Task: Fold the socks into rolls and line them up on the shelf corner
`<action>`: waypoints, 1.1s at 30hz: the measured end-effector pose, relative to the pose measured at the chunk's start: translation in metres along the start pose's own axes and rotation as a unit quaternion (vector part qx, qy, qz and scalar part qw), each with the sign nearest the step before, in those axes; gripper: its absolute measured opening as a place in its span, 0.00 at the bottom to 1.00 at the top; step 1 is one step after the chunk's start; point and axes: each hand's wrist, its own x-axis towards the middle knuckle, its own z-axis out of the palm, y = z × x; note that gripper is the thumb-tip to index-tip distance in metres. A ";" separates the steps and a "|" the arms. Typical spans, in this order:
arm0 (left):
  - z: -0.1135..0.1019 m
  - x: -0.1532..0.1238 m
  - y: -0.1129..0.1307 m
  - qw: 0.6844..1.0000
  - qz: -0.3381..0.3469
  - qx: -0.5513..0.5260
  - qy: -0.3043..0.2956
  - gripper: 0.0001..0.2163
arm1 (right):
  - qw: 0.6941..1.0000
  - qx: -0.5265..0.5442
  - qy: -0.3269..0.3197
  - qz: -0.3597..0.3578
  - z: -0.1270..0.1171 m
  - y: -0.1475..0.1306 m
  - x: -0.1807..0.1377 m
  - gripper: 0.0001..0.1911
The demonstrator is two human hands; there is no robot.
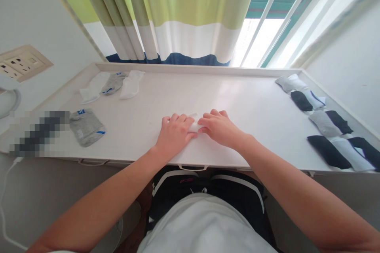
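Observation:
A small white sock (194, 123) lies on the white desk (225, 99) right in front of me, mostly covered by my hands. My left hand (175, 132) presses on its left part with the fingers curled over it. My right hand (219, 126) holds its right part, fingertips bent down onto the fabric. Both hands meet over the sock near the desk's front edge.
A grey sock (87, 126) lies at the left front, and two white socks (132, 84) and a grey one (113, 83) at the back left. Several folded grey, black and white socks (325, 123) line the right side. A curtain (178, 16) hangs behind the desk.

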 end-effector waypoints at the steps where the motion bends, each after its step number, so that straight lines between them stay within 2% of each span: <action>1: 0.000 0.000 -0.001 1.000 0.003 0.000 -0.001 0.15 | 1.000 0.002 -0.004 0.001 0.000 0.000 0.000 0.10; 5: -0.002 0.004 -0.001 1.000 0.002 -0.001 -0.028 0.07 | 1.000 0.001 -0.010 0.003 0.000 -0.002 0.000 0.11; 10: -0.004 0.005 0.001 0.998 -0.014 -0.020 -0.057 0.06 | 1.000 -0.019 0.002 0.003 -0.001 -0.005 -0.008 0.13; 14: -0.002 0.006 0.000 0.997 -0.013 -0.031 -0.064 0.06 | 0.999 -0.023 0.035 -0.005 0.001 -0.004 -0.012 0.18; 18: -0.001 0.009 -0.001 0.997 -0.011 -0.023 -0.071 0.07 | 0.999 -0.032 0.031 -0.016 0.002 -0.002 -0.009 0.10; 22: -0.003 0.007 -0.001 0.998 -0.007 0.005 -0.064 0.09 | 0.999 -0.034 0.014 -0.023 0.000 0.000 -0.003 0.08; 27: -0.006 0.002 -0.005 1.000 0.014 -0.004 -0.013 0.16 | 0.999 -0.005 -0.015 -0.035 -0.003 0.003 0.003 0.12; 33: -0.005 0.005 -0.006 0.999 0.022 -0.011 -0.032 0.08 | 0.999 0.000 -0.033 -0.018 -0.003 0.001 0.003 0.12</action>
